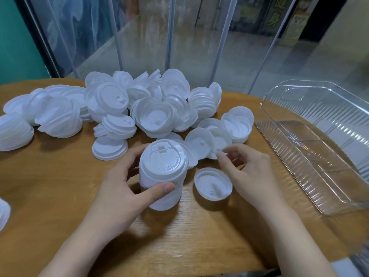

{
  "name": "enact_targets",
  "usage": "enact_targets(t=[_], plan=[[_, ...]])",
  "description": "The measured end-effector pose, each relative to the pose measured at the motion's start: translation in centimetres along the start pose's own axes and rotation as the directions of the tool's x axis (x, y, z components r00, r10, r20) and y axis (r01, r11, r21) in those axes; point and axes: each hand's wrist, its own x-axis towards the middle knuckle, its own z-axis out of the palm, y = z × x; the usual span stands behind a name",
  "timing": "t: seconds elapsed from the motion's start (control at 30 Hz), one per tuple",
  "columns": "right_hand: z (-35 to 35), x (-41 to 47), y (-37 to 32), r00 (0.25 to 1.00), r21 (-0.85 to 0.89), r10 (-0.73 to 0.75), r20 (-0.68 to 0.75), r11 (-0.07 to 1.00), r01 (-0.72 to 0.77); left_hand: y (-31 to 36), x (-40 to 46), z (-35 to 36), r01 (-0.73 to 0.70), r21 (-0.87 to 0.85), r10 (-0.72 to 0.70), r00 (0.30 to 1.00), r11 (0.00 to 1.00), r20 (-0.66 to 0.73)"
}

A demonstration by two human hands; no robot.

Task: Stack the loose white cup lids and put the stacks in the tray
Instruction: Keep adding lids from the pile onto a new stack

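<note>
My left hand [121, 188] grips a tall stack of white cup lids [162, 172] standing on the wooden table, thumb on its near side and fingers behind it. My right hand [245, 170] reaches past the stack and pinches the edge of a loose lid [218, 145] that lies upside down beside it. Another upturned lid [213, 183] sits under that hand's wrist. A big pile of loose white lids [127, 108] spreads across the far left and middle of the table. The clear plastic tray [311, 148] stands at the right with nothing in it.
The wooden table [179, 236] has a curved far edge. Clear plastic curtain strips [169, 33] hang behind it. Part of another white lid [4, 214] shows at the left border. A single flat lid [109, 147] lies left of the held stack.
</note>
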Motion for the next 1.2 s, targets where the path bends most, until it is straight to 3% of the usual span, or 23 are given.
enact_targets(t=[0.1,0.2,0.33,0.47,0.57,0.73,1.07,1.2], plan=[[-0.5,-0.1,-0.2,0.981,-0.080,0.013,0.192,0.997,0.003,-0.1,0.0,0.0,0.003,-0.001,-0.003,1.000,1.000,0.001],[-1.0,-0.5,-0.3,0.910,-0.206,0.034,0.413,0.977,0.058,-0.1,0.0,-0.1,0.005,-0.001,-0.005,1.000,1.000,0.003],[-0.9,-0.6,-0.4,0.863,-0.290,0.028,0.504,0.947,0.139,-0.1,0.0,0.0,0.009,-0.001,-0.009,1.000,1.000,0.005],[-0.8,-0.4,0.0,0.915,-0.192,-0.074,0.396,0.968,0.161,-0.1,0.0,0.0,0.014,-0.005,-0.014,1.000,1.000,0.007],[-0.8,-0.4,-0.5,0.965,0.004,-0.152,0.212,0.988,0.155,-0.1,0.0,0.0,0.008,-0.004,-0.008,1.000,1.000,0.005],[-0.3,-0.3,-1.9,0.975,0.267,-0.224,0.009,0.940,0.214,-0.2,0.0,0.0,0.001,0.007,-0.001,1.000,1.000,0.005],[0.8,0.0,-4.5,0.955,0.421,-0.248,-0.162,0.858,0.294,0.5,0.0,0.1,-0.019,0.008,0.019,1.000,1.000,0.004],[1.5,0.0,-5.5,0.957,0.551,-0.252,-0.141,0.783,0.287,0.5,-0.2,0.1,-0.016,0.005,0.016,1.000,1.000,0.001]])
